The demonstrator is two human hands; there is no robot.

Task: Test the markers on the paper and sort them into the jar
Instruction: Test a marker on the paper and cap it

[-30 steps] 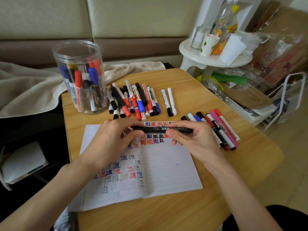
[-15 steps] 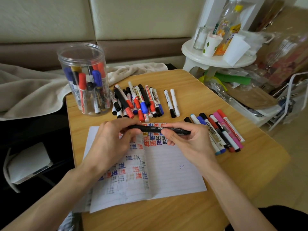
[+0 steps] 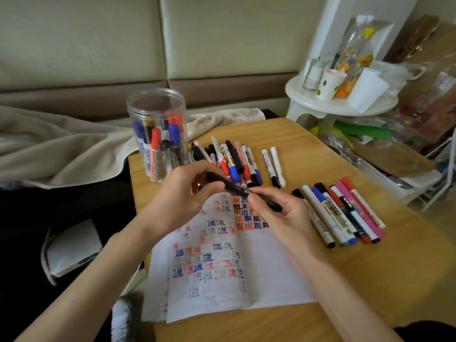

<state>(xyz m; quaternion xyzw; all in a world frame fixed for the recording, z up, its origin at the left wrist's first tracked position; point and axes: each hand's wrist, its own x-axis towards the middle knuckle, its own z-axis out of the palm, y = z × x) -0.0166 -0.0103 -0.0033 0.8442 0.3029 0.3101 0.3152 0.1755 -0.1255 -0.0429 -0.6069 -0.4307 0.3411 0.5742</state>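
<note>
Gripping the black marker (image 3: pixel 237 190) in your left hand (image 3: pixel 182 193) and right hand (image 3: pixel 283 214), you're likely uncapping it; next, test it on the paper (image 3: pixel 271 267).

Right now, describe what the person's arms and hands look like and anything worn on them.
The left hand and right hand wear no gloves; no rings show. The left forearm and right forearm are bare: no sleeve, watch or bracelet in view. Blur hides finer detail.

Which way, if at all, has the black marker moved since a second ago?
Yes. The black marker has tilted: its left end swung toward the marker pile, away from the paper.
</note>
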